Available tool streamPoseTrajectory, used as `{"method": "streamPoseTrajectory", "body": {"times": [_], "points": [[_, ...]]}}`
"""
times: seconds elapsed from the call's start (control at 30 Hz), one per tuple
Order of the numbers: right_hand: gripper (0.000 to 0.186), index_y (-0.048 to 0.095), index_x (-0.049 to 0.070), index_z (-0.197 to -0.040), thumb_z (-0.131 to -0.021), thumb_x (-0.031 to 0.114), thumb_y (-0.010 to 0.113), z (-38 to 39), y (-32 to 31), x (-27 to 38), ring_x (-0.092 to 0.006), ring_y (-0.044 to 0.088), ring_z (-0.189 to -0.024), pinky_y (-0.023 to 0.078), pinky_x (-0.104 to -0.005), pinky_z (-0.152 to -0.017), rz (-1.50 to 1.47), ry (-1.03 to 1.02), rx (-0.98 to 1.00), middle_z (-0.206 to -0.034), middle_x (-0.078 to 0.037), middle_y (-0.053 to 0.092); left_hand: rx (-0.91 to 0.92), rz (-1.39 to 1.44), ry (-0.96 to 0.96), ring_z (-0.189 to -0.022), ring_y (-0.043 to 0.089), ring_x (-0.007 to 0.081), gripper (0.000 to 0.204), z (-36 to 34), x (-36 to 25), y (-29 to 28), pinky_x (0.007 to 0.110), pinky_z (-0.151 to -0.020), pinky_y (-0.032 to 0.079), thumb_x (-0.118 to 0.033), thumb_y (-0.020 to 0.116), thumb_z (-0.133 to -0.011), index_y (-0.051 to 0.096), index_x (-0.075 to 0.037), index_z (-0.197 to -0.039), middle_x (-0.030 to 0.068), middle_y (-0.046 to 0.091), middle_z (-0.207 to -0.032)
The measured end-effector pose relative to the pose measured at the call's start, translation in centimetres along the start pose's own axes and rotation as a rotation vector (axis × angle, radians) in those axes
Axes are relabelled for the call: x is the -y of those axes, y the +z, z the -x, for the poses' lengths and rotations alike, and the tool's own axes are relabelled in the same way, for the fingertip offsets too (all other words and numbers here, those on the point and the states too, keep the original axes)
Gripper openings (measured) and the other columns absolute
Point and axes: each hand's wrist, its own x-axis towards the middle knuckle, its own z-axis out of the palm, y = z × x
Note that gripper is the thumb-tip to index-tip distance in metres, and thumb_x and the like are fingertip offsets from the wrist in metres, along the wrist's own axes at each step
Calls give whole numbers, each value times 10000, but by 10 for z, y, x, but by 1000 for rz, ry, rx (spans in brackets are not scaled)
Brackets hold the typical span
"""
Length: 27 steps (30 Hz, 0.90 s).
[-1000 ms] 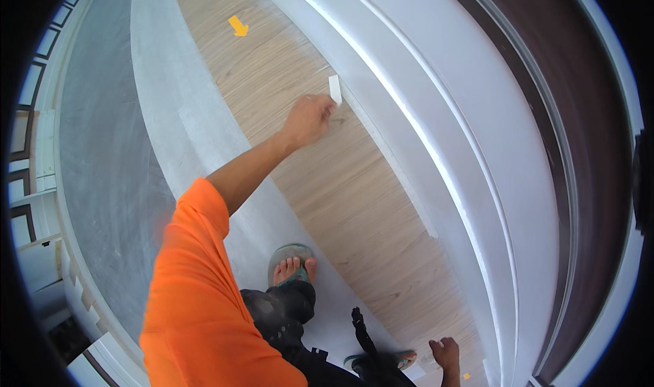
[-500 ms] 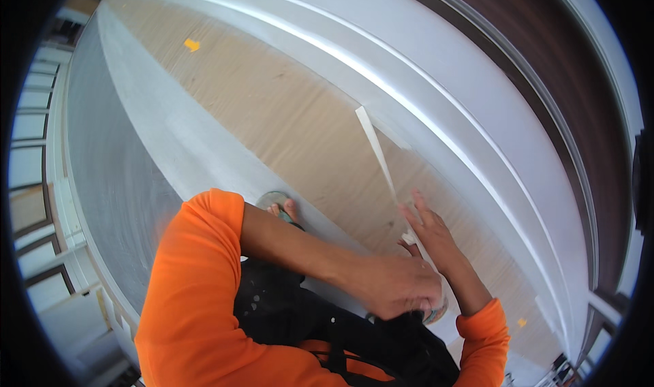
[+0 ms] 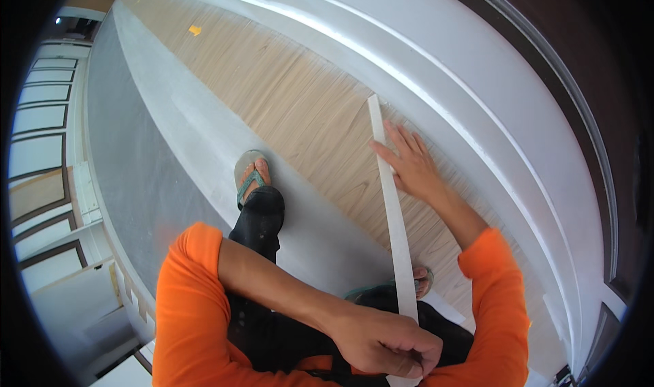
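Left arm (image 3: 279, 278) bent inward, left hand (image 3: 383, 338) clamped on white strip (image 3: 397, 234), right hand (image 3: 415, 169) outstretched, fingers (image 3: 397, 138) apart, thumb (image 3: 385, 153) across strip

One left hand (image 3: 385, 339) at lower centre and one right hand (image 3: 413, 162) right of centre: two in all. One long white strip (image 3: 395, 223). Two orange sleeves (image 3: 194, 305). Two feet (image 3: 262, 172) in two sandals (image 3: 244, 166). One yellow arrow (image 3: 195, 29), upper left. Several dark-framed panels (image 3: 44, 118), left edge, too distorted to count.
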Motion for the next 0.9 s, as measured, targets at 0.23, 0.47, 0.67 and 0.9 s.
{"method": "streamPoseTrajectory", "body": {"times": [0.23,0.47,0.67,0.9], "points": [[95,584,84,-868,-837,171,607,-78,24,-13,-264,604,-984,477,-384,-808,-252,182,241,-1001,-150,631,-286,498,34,-668,505,94,105,11,-46,-15,224,-576,413,-43,467,-913,449,-42,-1016,5,504,-850],[349,455,68,-1093,-776,87,599,3,-52,29,-168,564,-837,454,-274,-739,-969,568,-117,-844,-73,545,-1237,86,155,-733,482,84,209,13,-27,-168,223,-659,412,-221,576,-865,497,-72,-988,-8,495,-811],[504,344,36,-1215,-795,188,577,48,-55,79,-301,482,-1004,379,-401,-905,-411,446,-203,-1096,-153,448,-942,404,80,-872,527,162,411,-11,42,-156,280,-804,431,-476,416,-904,521,-100,-1034,55,556,-995],[499,544,43,-1109,-918,468,363,102,-49,66,-341,447,-1131,299,-469,-985,-152,785,-117,-1281,-168,411,-461,1160,-213,-862,575,207,648,-28,52,-145,474,-810,450,-743,329,-807,502,-197,-1109,4,556,-1040]]}}
